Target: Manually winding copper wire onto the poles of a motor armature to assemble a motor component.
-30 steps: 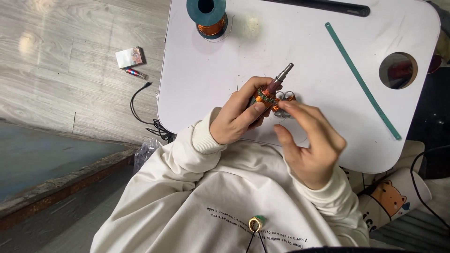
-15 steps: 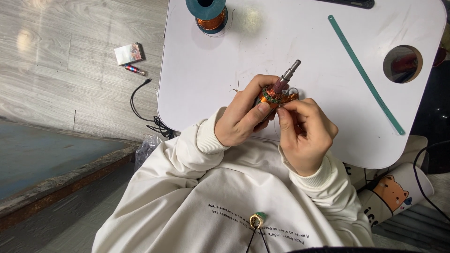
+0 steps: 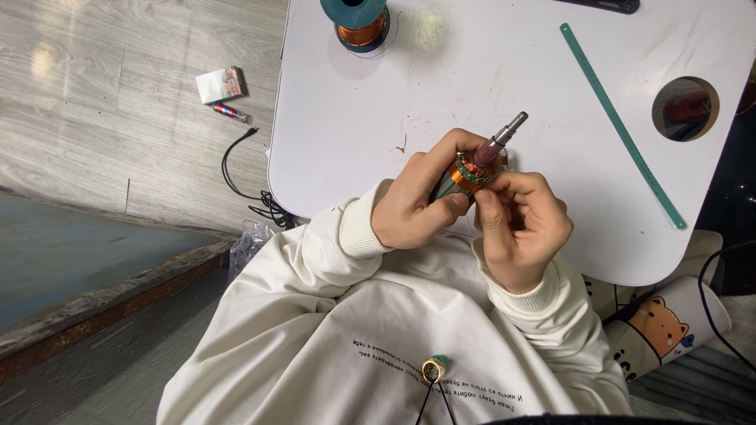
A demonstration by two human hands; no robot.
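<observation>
A small motor armature [image 3: 478,167], with copper windings and a steel shaft pointing up and to the right, is gripped in my left hand [image 3: 421,201] over the near edge of the white table [image 3: 472,71]. The fingertips of my right hand [image 3: 520,224] pinch at the copper windings on the armature's near side. Both hands touch each other around it. Most of the armature's body is hidden by my fingers.
A spool of copper wire [image 3: 358,20] with a teal rim stands at the table's far left. A long green strip [image 3: 622,130] lies diagonally on the right, beside a round hole [image 3: 685,109]. A small box [image 3: 219,84], a lighter and a black cable [image 3: 244,173] lie on the floor.
My right hand has closed in from an open pose onto the armature's windings. Both hands with the armature have shifted slightly right.
</observation>
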